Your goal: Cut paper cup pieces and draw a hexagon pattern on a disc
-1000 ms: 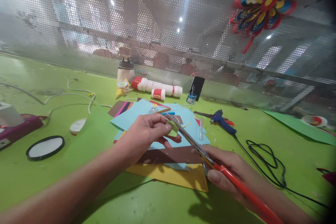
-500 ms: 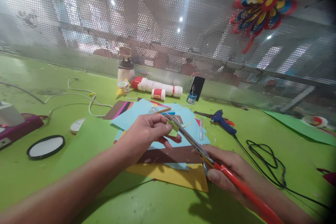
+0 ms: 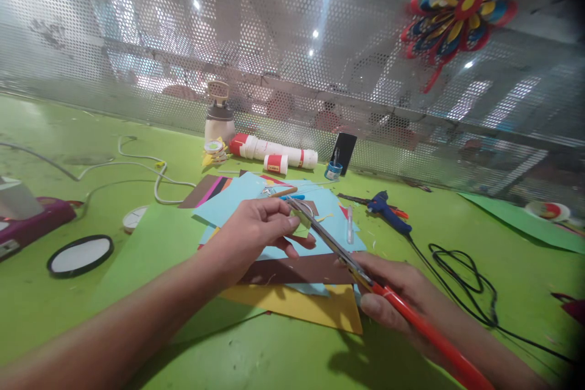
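Between the thumb and fingers of my left hand (image 3: pixel 265 228) is a small piece of light green paper (image 3: pixel 301 223). My right hand (image 3: pixel 397 292) grips a pair of scissors (image 3: pixel 338 247) with red handles. Their long metal blades point up and to the left and lie against the green paper; whether the blades are parted cannot be made out. Below both hands spreads a pile of coloured sheets, with light blue paper (image 3: pixel 223 204), a brown strip (image 3: pixel 297 269) and a yellow sheet (image 3: pixel 315 311). Part of the green piece is hidden by my fingers and the blades.
A blue glue gun (image 3: pixel 388 212) with a black cord (image 3: pixel 475 280) lies to the right. At the back are a bottle (image 3: pixel 219 125), white paper cups (image 3: pixel 274 152), a phone (image 3: pixel 345 152) and a blue tape roll (image 3: pixel 333 170). A black-rimmed oval (image 3: pixel 80 256) lies left.
Hardly anything differs. Both hands, the green paper and the scissors keep nearly the same place.
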